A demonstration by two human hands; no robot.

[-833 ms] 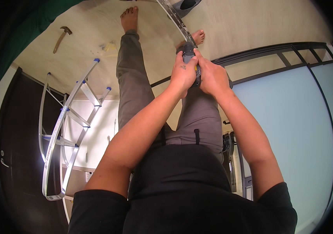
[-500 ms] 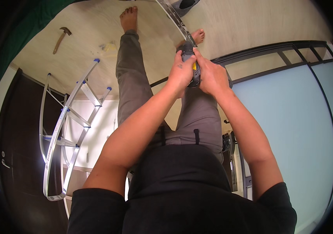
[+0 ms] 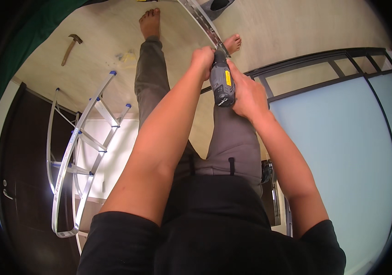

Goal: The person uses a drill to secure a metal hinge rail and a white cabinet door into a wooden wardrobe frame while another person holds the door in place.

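— What have the hands got?

— Both are on a grey power tool (image 3: 222, 82) with a yellow label, held out in front above the person's knees. The right hand (image 3: 246, 94) is clamped around its body from the right side, fingers wrapped over it. The left hand (image 3: 202, 57) is curled closed at the tool's far end, just left of it, touching it.

— And where does the tool point?

— Its far tip meets a long metal strip (image 3: 200, 20) that runs away toward the far left. Whether the left hand also pinches that strip, I cannot tell.

— What else is around?

— The person stands barefoot on a pale floor (image 3: 297, 32). An aluminium ladder (image 3: 83, 142) with blue caps lies to the left, and a hammer (image 3: 69, 48) rests on the floor at far left, well apart from the hands. A dark-framed glass panel (image 3: 342, 137) fills the right side.
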